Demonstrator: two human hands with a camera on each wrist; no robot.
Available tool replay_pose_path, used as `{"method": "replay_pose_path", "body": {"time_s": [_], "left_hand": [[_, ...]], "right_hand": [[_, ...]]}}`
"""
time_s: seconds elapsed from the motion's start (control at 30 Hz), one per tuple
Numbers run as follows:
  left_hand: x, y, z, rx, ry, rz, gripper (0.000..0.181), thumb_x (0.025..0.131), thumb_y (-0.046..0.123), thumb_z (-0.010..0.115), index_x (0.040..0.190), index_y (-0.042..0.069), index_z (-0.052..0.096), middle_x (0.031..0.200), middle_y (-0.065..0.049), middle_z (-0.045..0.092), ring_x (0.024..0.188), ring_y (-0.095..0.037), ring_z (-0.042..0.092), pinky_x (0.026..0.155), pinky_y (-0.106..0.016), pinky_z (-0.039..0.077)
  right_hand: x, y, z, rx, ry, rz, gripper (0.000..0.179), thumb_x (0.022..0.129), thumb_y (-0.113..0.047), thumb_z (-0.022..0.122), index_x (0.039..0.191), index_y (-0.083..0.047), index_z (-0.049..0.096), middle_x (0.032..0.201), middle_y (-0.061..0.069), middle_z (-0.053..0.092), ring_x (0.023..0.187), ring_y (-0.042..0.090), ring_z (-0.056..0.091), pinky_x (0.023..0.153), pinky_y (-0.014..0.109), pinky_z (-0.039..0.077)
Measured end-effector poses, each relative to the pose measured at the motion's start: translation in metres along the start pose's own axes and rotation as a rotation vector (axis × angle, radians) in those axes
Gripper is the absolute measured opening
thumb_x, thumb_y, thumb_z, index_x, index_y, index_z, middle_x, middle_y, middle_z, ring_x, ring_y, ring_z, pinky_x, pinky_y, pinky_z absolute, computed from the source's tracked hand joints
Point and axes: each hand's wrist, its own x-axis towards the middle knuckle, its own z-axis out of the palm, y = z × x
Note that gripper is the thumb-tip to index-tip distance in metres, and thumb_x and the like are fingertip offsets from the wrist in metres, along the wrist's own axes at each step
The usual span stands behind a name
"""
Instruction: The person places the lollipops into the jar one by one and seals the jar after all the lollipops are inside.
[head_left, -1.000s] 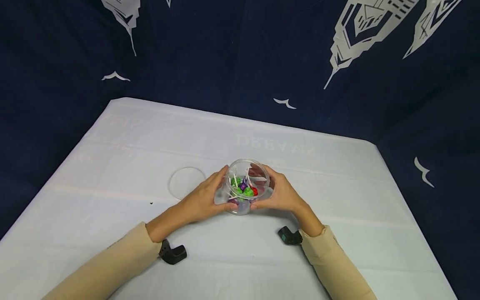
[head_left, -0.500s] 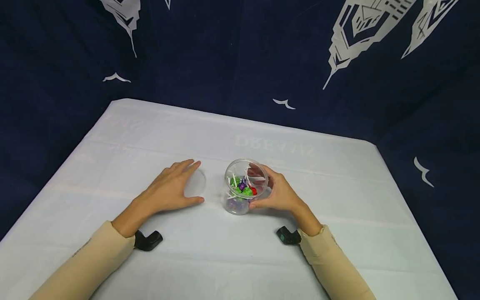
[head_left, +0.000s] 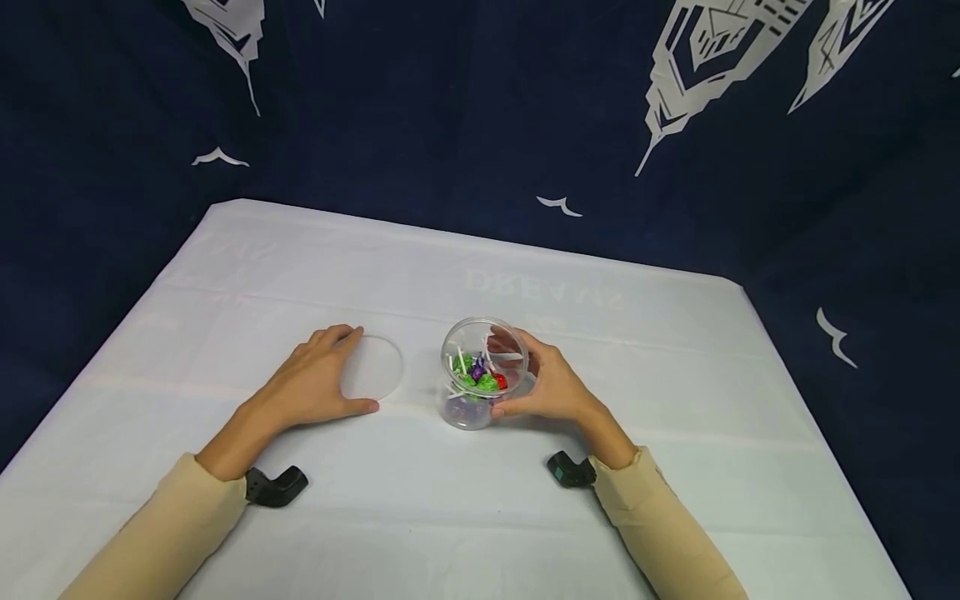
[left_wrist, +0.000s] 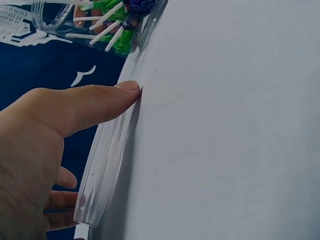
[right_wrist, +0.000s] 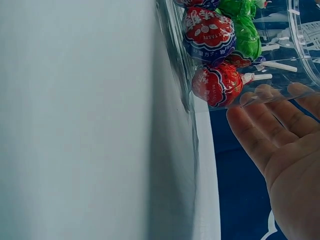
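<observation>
A clear plastic jar (head_left: 465,417) stands upright on the table, with several lollipops (head_left: 487,382) in green, purple and red wrappers inside. My right hand (head_left: 553,385) holds the jar's right side, thumb at the front and fingers behind. In the right wrist view those fingers (right_wrist: 262,127) lie along the clear wall beside a red lollipop (right_wrist: 218,86). To the left of the jar, a round clear lid (head_left: 384,367) lies on the table. My left hand (head_left: 303,387) spans its left side, gripping the rim (left_wrist: 107,160) between thumb (left_wrist: 102,102) and fingers.
White cloth covers the table (head_left: 450,517). Behind it hangs a dark blue curtain (head_left: 420,125) with white printed shapes. Black wrist devices (head_left: 276,487) sit below both hands, at the beige sleeves (head_left: 161,521).
My left hand has let go of the jar, moved left, and now its thumb and fingers are at the lid's rim. The right hand has stayed on the jar.
</observation>
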Motion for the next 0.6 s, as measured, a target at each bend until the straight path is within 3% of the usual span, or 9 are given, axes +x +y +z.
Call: {"method": "replay_pose_path", "body": {"time_s": [0.33,0.6], "left_hand": [[0.000,-0.004,0.002,-0.057,0.095,0.067,0.101,0.069,0.050,0.086,0.139,-0.011,0.047,0.135,-0.020,0.045,0.123,-0.037,0.044,0.101,-0.055,0.039],[-0.003,0.015,-0.004,-0.163,0.215,0.108,0.101,0.070,0.049,0.086,0.143,-0.007,0.045,0.141,-0.014,0.041,0.127,-0.029,0.040,0.105,-0.049,0.040]], "right_hand": [[0.002,0.000,0.001,0.013,-0.005,0.001,0.102,0.063,-0.006,0.094,0.146,0.009,0.037,0.138,0.025,0.053,0.130,0.035,0.049,0.107,0.050,0.042],[0.001,0.000,0.001,0.017,-0.002,0.012,0.103,0.063,-0.007,0.095,0.146,0.008,0.037,0.139,0.025,0.052,0.129,0.036,0.050,0.107,0.051,0.041]]}}
